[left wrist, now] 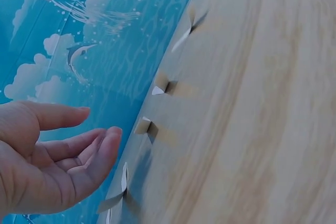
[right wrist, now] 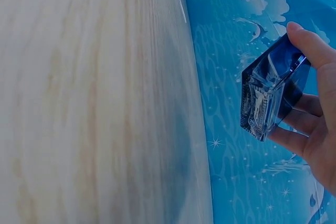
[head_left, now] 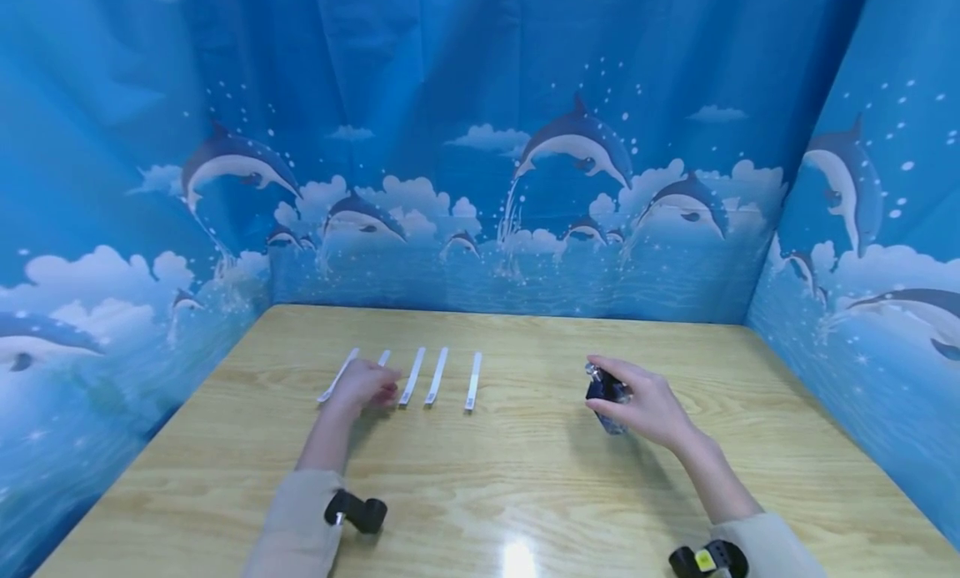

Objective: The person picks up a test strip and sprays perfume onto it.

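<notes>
Right wrist view: right hand (right wrist: pixel 315 114) grips a small dark-blue glass bottle (right wrist: pixel 270 95), thumb along one faceted side, fingers curled behind the other. In the head view the bottle sits in that hand at right of centre, low over the bench (head_left: pixel 525 478); can't tell if its base touches the wood. Judged: thick-walled glass, dense for its size, rigid, smooth and slick on the facets, would chip or break if dropped. Best hold is across the flat opposite faces, mid-body, as now.

Left hand (left wrist: pixel 52 161) is loose, fingers gently bent, holding nothing; it hovers over the left end of a row of white paper strips (head_left: pixel 436 376). Five strips, side by side, apart from one another. Judged: featherweight, limp, lying flat, so pinch a lifted end.

Blue dolphin-print backdrop (head_left: pixel 480 144) on three sides.
</notes>
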Demonstrator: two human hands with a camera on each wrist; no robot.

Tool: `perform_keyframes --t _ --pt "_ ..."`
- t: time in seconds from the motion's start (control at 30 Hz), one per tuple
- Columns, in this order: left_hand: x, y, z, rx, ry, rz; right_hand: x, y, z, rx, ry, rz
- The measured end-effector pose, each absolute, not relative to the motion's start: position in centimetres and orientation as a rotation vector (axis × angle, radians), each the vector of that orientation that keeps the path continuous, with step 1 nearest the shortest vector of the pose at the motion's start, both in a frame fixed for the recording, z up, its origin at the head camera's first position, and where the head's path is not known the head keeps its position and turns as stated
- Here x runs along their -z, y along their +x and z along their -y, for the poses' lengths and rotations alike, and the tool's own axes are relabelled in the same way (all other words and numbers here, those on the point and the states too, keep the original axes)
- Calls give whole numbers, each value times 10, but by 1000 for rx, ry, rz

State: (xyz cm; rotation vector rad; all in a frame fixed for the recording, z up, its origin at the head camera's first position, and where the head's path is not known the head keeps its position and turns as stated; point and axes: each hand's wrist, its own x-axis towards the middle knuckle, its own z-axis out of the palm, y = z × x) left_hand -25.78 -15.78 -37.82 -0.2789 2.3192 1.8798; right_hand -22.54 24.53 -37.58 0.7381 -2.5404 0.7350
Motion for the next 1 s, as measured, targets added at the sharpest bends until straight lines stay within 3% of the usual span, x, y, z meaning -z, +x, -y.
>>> perform_keyframes --t 1.0 --pt "399 -262 150 -1823 -320 -2277 374 -223 -253 -743 705 2584"
